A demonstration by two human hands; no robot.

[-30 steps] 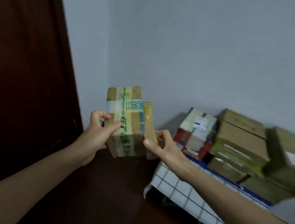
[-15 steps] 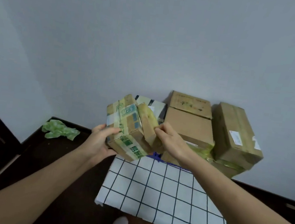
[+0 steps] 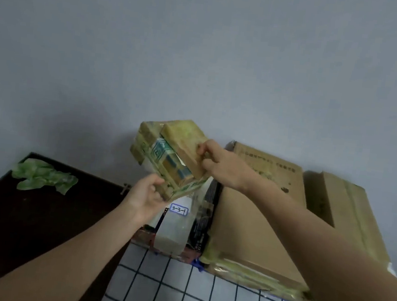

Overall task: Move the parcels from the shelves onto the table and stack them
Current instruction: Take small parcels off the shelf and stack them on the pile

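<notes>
Hands: the left hand has its fingers curled under the low near corner of the taped parcel and grips it. The right hand pinches the near end of the small flat parcel, which lies on the taped parcel's upper face. Both parcels are tilted and held in the air above the stack on the table.

Writing:
- Green print on the held parcel's tape, not legible.
- At 6 o'clock of it, a white label handwritten "3-3-1" on a clear-wrapped parcel.
- At 3 o'clock, a large cardboard box with dark top print too blurred to read.

The right forearm covers part of the large cardboard box. Beyond it stands a second box.

The table's checked cloth is cut off at the bottom edge.

At 9 o'clock a crumpled green item lies on a dark surface; I cannot identify the item.
</notes>
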